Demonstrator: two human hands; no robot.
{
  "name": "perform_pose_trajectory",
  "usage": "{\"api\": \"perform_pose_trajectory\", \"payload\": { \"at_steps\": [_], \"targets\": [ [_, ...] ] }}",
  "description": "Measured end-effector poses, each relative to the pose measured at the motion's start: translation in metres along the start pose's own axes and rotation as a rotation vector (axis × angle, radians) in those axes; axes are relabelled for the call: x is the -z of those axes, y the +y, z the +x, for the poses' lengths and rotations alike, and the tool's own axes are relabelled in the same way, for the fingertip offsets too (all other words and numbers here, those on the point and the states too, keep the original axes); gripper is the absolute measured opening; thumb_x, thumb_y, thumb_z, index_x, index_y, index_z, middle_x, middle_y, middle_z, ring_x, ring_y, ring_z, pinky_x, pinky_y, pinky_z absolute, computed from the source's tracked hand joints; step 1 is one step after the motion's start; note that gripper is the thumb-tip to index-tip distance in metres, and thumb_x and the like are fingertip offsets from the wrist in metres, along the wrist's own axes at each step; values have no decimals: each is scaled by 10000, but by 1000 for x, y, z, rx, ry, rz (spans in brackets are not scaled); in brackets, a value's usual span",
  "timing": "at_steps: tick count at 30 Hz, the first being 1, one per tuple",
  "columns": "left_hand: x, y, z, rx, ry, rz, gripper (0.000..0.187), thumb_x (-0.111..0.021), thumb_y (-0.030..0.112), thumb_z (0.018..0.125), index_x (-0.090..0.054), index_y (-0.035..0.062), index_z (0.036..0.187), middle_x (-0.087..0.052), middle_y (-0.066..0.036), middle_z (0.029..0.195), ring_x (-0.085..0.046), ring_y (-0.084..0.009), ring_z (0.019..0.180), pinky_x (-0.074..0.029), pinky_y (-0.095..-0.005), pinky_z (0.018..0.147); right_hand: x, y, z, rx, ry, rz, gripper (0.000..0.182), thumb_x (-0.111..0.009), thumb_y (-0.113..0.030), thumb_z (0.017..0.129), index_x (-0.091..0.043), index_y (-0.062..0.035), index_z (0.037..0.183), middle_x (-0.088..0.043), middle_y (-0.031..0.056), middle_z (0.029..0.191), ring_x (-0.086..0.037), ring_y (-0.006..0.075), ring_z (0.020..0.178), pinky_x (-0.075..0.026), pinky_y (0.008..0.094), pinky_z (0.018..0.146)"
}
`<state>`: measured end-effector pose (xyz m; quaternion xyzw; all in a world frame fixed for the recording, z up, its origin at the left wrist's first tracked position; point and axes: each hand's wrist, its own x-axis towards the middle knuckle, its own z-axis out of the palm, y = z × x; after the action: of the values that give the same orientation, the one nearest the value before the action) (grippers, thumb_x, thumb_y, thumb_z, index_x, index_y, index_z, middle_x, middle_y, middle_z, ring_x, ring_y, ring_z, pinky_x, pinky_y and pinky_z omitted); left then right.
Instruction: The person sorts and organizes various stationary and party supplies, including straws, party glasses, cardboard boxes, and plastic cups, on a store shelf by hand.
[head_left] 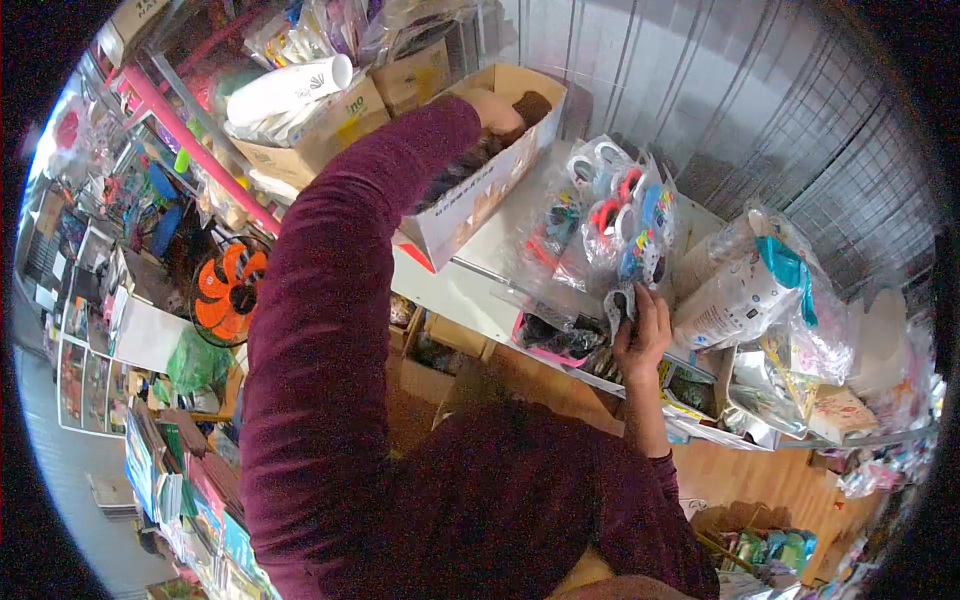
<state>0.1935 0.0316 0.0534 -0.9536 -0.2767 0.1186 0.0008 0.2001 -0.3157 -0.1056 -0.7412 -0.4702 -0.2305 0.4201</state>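
Note:
My left hand reaches into a long open cardboard box at the upper middle, with the maroon sleeve crossing over its near side. Dark brown items lie in the box beside that hand; its fingers are hidden, and what they touch cannot be made out. On the right, my right hand is closed on the edge of a clear plastic packet with something grey and dark in it. Just beyond that hand are clear bags of colourful items, with red, blue and white parts.
The boxes and bags stand on a white shelf against a grey corrugated wall. A pink tray of dark items sits at its front edge. Wrapped white packs are at right, an orange fan at left.

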Motion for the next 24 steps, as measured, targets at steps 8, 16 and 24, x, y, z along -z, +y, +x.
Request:
{"api": "perform_pose_trajectory", "payload": {
  "at_steps": [8, 16, 24],
  "targets": [
    [-20, -30, 1, -413, -423, 348, 373, -458, 269, 817, -636, 19, 1028, -618, -161, 1069, -588, -279, 960, -445, -412, 815, 2, 0, 0, 10, 0, 18, 470, -499, -1, 674, -535, 8, 1143, -559, 221, 1011, -542, 401, 894, -455, 426, 794],
    [-3, -17, -51, -356, -448, 476, 405, -484, 236, 827, -555, 12, 1157, -583, -166, 1156, -552, -316, 1052, -449, -413, 851, 1, -3, 3, -8, 1, 72, 420, -484, 2, 708, -536, 15, 1125, -553, 221, 1003, -542, 399, 909, -444, 415, 818],
    [27, -1, -44, -436, -396, 433, 367, -475, 235, 835, -581, 31, 1121, -610, -148, 1095, -566, -280, 984, -439, -384, 831, -3, 3, -2, 13, 47, 28, 458, -478, 35, 686, -528, -3, 1140, -551, 220, 1006, -541, 400, 922, -437, 412, 838]
  ]
}}
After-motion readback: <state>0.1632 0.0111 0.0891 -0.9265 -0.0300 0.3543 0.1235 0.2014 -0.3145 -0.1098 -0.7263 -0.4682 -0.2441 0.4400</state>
